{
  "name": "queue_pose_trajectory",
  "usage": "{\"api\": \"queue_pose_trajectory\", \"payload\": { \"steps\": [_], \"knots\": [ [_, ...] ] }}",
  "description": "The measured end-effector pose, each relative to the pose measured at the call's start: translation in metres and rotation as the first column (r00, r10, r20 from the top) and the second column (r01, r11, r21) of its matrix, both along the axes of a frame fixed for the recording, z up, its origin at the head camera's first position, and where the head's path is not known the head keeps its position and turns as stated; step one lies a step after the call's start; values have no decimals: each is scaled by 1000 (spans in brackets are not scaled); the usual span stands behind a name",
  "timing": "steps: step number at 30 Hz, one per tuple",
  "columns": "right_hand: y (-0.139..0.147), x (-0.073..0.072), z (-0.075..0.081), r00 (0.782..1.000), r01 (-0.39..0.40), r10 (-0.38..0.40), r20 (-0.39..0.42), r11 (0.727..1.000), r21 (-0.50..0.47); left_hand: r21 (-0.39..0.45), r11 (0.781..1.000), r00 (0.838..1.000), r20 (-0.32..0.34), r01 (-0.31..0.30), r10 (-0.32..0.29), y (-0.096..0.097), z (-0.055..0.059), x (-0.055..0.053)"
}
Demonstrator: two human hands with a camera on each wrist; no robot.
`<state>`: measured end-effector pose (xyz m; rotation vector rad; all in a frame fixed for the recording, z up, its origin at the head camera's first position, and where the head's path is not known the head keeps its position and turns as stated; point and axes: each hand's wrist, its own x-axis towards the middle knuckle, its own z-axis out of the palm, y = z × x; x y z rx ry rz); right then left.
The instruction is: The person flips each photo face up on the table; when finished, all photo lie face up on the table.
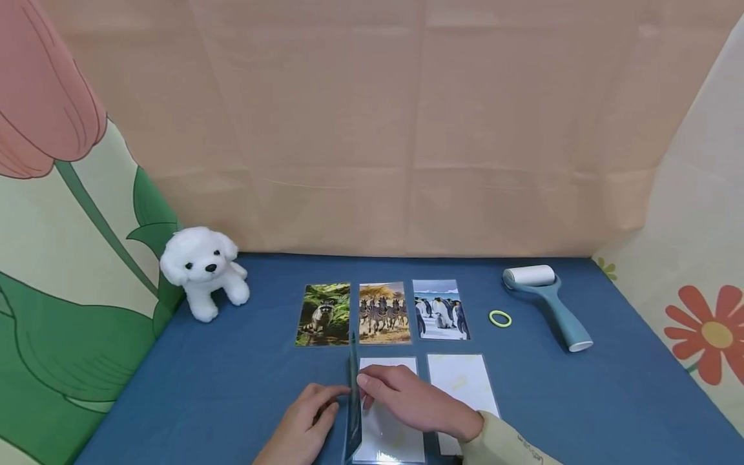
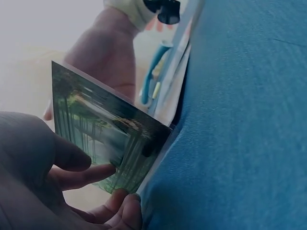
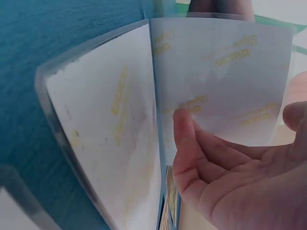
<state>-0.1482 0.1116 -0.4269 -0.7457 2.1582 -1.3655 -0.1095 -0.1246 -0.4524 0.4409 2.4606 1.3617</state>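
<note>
A photo card (image 1: 353, 407) with a green forest picture (image 2: 105, 136) stands on edge between my two hands. Fingertips of my left hand (image 1: 308, 420) touch its picture face, and others lie by its lower edge. On the card's white back (image 3: 225, 86), fingers of my right hand (image 1: 407, 394) rest, bent a little; its thumb (image 3: 295, 115) is beside the upper edge. Just right of the standing card lies a white card back (image 1: 389, 433) on the blue cloth, below my right hand. Another white card back (image 1: 459, 381) lies farther right, partly under my right sleeve.
Behind my hands lie a raccoon card (image 1: 322, 316), a zebra card (image 1: 383, 313) and a penguin card (image 1: 442, 310). A yellow-green ring (image 1: 500, 318) and a lint roller (image 1: 552, 297) are at the right. A white plush dog (image 1: 203, 271) stands at the back left.
</note>
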Motion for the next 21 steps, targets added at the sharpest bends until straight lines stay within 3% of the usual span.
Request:
{"api": "queue_pose_trajectory", "payload": {
  "steps": [6,14,21],
  "knots": [
    [4,2,2,996,56,-50,73,995,-82,-16,1000,1000,18,20,-19,0,-3,0],
    [5,10,7,985,165,-156,72,976,-145,-8,1000,1000,0,15,-15,-3,-5,2],
    [6,12,8,969,244,-233,80,951,-189,-25,999,999,43,-32,33,-3,-3,3]
  ]
}}
